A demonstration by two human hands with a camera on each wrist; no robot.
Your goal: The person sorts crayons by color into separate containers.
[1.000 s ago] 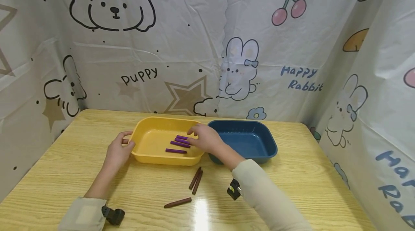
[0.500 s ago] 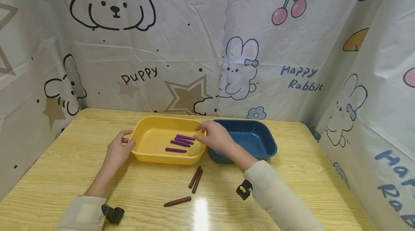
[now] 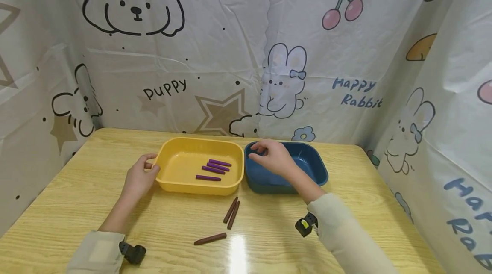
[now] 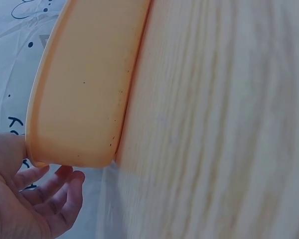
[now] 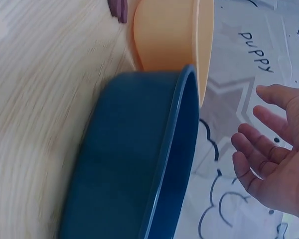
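In the head view my left hand (image 3: 139, 178) holds the left end of a yellow plastic basin (image 3: 200, 189) by its rim. The left wrist view shows its curled fingers (image 4: 72, 191) against the basin's end wall. Several purple crayons (image 3: 213, 170) lie inside that basin, towards its right side. My right hand (image 3: 274, 158) is above the dark blue basin (image 3: 269, 188), fingers loosely bent and holding nothing. In the right wrist view the same hand (image 5: 276, 149) is apart from the blue rim. Three brown crayons lie on the table, including a single crayon (image 3: 210, 239) nearest me.
The two basins stand side by side on a wood-grain table (image 3: 173, 222). Two of the brown crayons (image 3: 231, 213) lie close together in front of the gap between the basins. A printed curtain (image 3: 230, 51) hangs behind and at both sides.
My right hand has moved right, from over the purple crayons in the yellow basin to above the blue basin. My left hand has stayed at the yellow basin's left end.
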